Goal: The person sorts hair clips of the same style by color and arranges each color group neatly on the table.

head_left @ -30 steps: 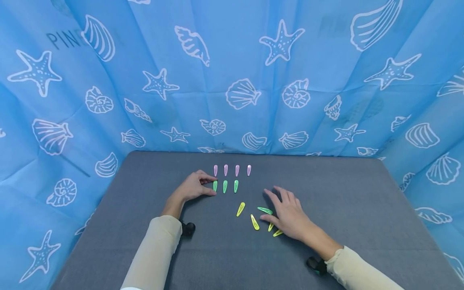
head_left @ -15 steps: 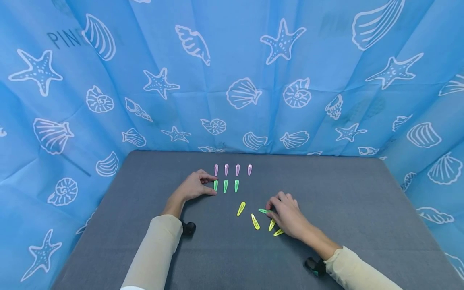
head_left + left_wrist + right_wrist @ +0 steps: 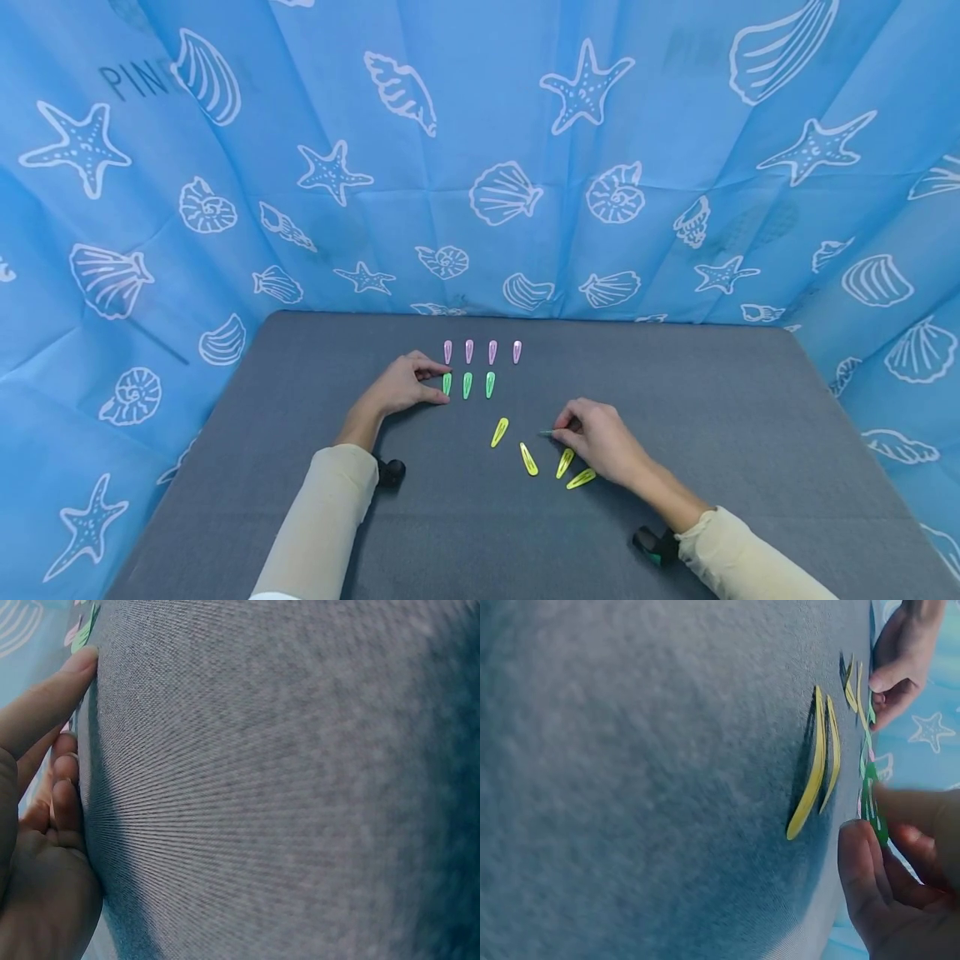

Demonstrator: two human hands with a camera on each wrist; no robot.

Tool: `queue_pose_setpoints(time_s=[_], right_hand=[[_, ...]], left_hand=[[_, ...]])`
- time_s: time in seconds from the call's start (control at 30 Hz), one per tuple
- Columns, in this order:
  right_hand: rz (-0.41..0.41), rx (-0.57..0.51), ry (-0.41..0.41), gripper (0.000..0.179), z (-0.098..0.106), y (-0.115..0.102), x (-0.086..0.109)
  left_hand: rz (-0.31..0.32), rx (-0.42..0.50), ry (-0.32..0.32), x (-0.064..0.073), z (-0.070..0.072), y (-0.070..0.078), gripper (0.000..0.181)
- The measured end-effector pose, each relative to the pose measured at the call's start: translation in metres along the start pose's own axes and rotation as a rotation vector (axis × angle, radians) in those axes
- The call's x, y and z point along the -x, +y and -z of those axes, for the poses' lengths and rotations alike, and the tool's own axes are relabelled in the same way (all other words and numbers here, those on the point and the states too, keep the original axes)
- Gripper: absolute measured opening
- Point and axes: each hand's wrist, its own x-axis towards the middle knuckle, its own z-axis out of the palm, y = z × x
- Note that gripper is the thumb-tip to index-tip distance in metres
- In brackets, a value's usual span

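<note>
By twitching, the left hand could skew its pinched green snap clip toward the tabletop's left edge; the right hand pinches another clip.

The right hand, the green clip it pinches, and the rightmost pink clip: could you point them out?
Right hand (image 3: 600, 435), head view: back of the hand.
Green clip (image 3: 866, 796), right wrist view: middle of its visible face.
Rightmost pink clip (image 3: 517, 352), head view: middle of its body.

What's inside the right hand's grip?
The right hand pinches a green clip. One end pokes out, seen edge-on in the head view; the pinched part is covered, so I can't see it.
</note>
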Motion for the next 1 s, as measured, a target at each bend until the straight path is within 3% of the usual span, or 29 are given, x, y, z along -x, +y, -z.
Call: queue_pose_setpoints(time_s=[0.47, 0.63, 0.83, 1.0], right_hand=[[-0.071, -0.078, 0.012, 0.016, -0.001, 0.004, -0.017], [-0.053, -0.061, -0.011, 0.01, -0.003, 0.003, -0.031], [-0.032, -0.046, -0.053, 0.015, -0.013, -0.002, -0.052], [-0.034, -0.055, -0.005, 0.02, -0.022, -0.003, -0.068]], left_hand=[[-0.002, -0.009, -0.003, 0.0, 0.0, 0.001, 0.044], [0.002, -0.006, 0.0, 0.0, 0.0, 0.0, 0.043], [0.01, -0.009, 0.0, -0.001, 0.0, 0.0, 0.043], [0.012, -0.012, 0.003, -0.001, 0.0, 0.001, 0.043]])
